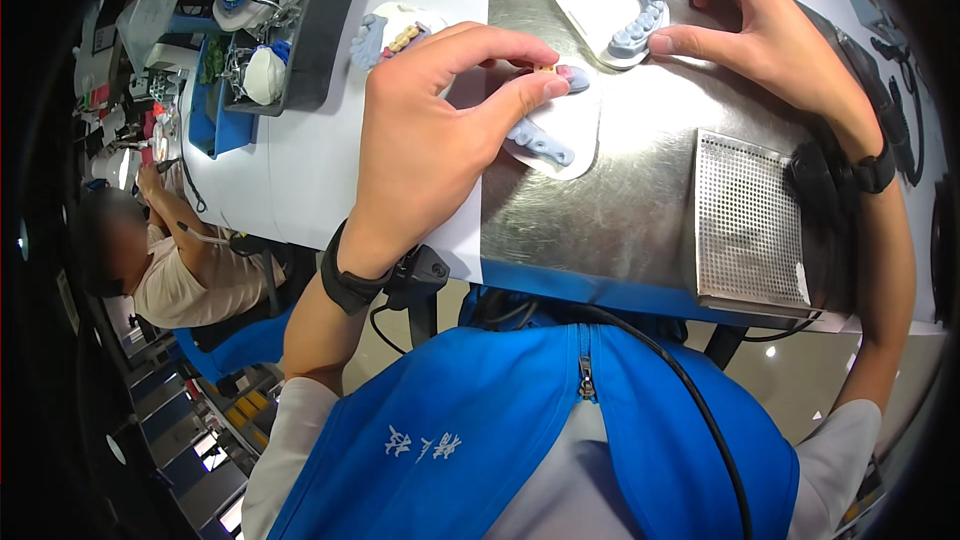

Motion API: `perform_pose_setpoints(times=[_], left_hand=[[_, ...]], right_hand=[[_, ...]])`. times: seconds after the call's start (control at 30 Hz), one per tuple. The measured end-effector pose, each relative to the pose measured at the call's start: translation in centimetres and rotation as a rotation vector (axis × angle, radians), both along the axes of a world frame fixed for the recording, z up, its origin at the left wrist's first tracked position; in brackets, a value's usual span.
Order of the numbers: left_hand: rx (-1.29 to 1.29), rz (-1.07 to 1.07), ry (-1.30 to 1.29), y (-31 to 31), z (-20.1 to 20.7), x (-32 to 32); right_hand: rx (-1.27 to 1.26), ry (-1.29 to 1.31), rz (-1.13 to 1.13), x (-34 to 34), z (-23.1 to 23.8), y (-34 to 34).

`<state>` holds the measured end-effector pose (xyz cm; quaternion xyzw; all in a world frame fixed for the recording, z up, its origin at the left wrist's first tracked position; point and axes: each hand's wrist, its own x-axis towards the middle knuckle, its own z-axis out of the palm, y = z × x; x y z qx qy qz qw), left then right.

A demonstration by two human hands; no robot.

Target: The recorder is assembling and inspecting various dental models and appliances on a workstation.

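My left hand lies over a white base with a grey-blue dental arch model on the steel plate; thumb and fingers pinch it near a small pink and tooth-coloured piece. My right hand holds a second white base carrying a grey-blue arch model at the plate's far edge, thumb on its right end, fingers over its pink top. Both wrists wear black bands.
A perforated metal grille sits at the plate's right. Another dental model with teeth lies on the white table, beside a dark tray of tools and casts. A seated person works at the left. A black cable crosses my blue vest.
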<state>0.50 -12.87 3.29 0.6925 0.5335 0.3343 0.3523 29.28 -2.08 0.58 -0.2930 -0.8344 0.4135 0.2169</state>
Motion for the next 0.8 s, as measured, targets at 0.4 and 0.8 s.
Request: perform_pose_setpoints(times=[0.4, 0.8], left_hand=[[0.108, -0.018, 0.065, 0.2, -0.9, -0.2], [0.27, -0.031, 0.135, -0.3, -1.6, -0.9]], right_hand=[[-0.009, 0.009, -0.006, 0.0, -0.6, 0.1], [-0.065, -0.034, -0.016, 0.0, 0.4, 0.2]])
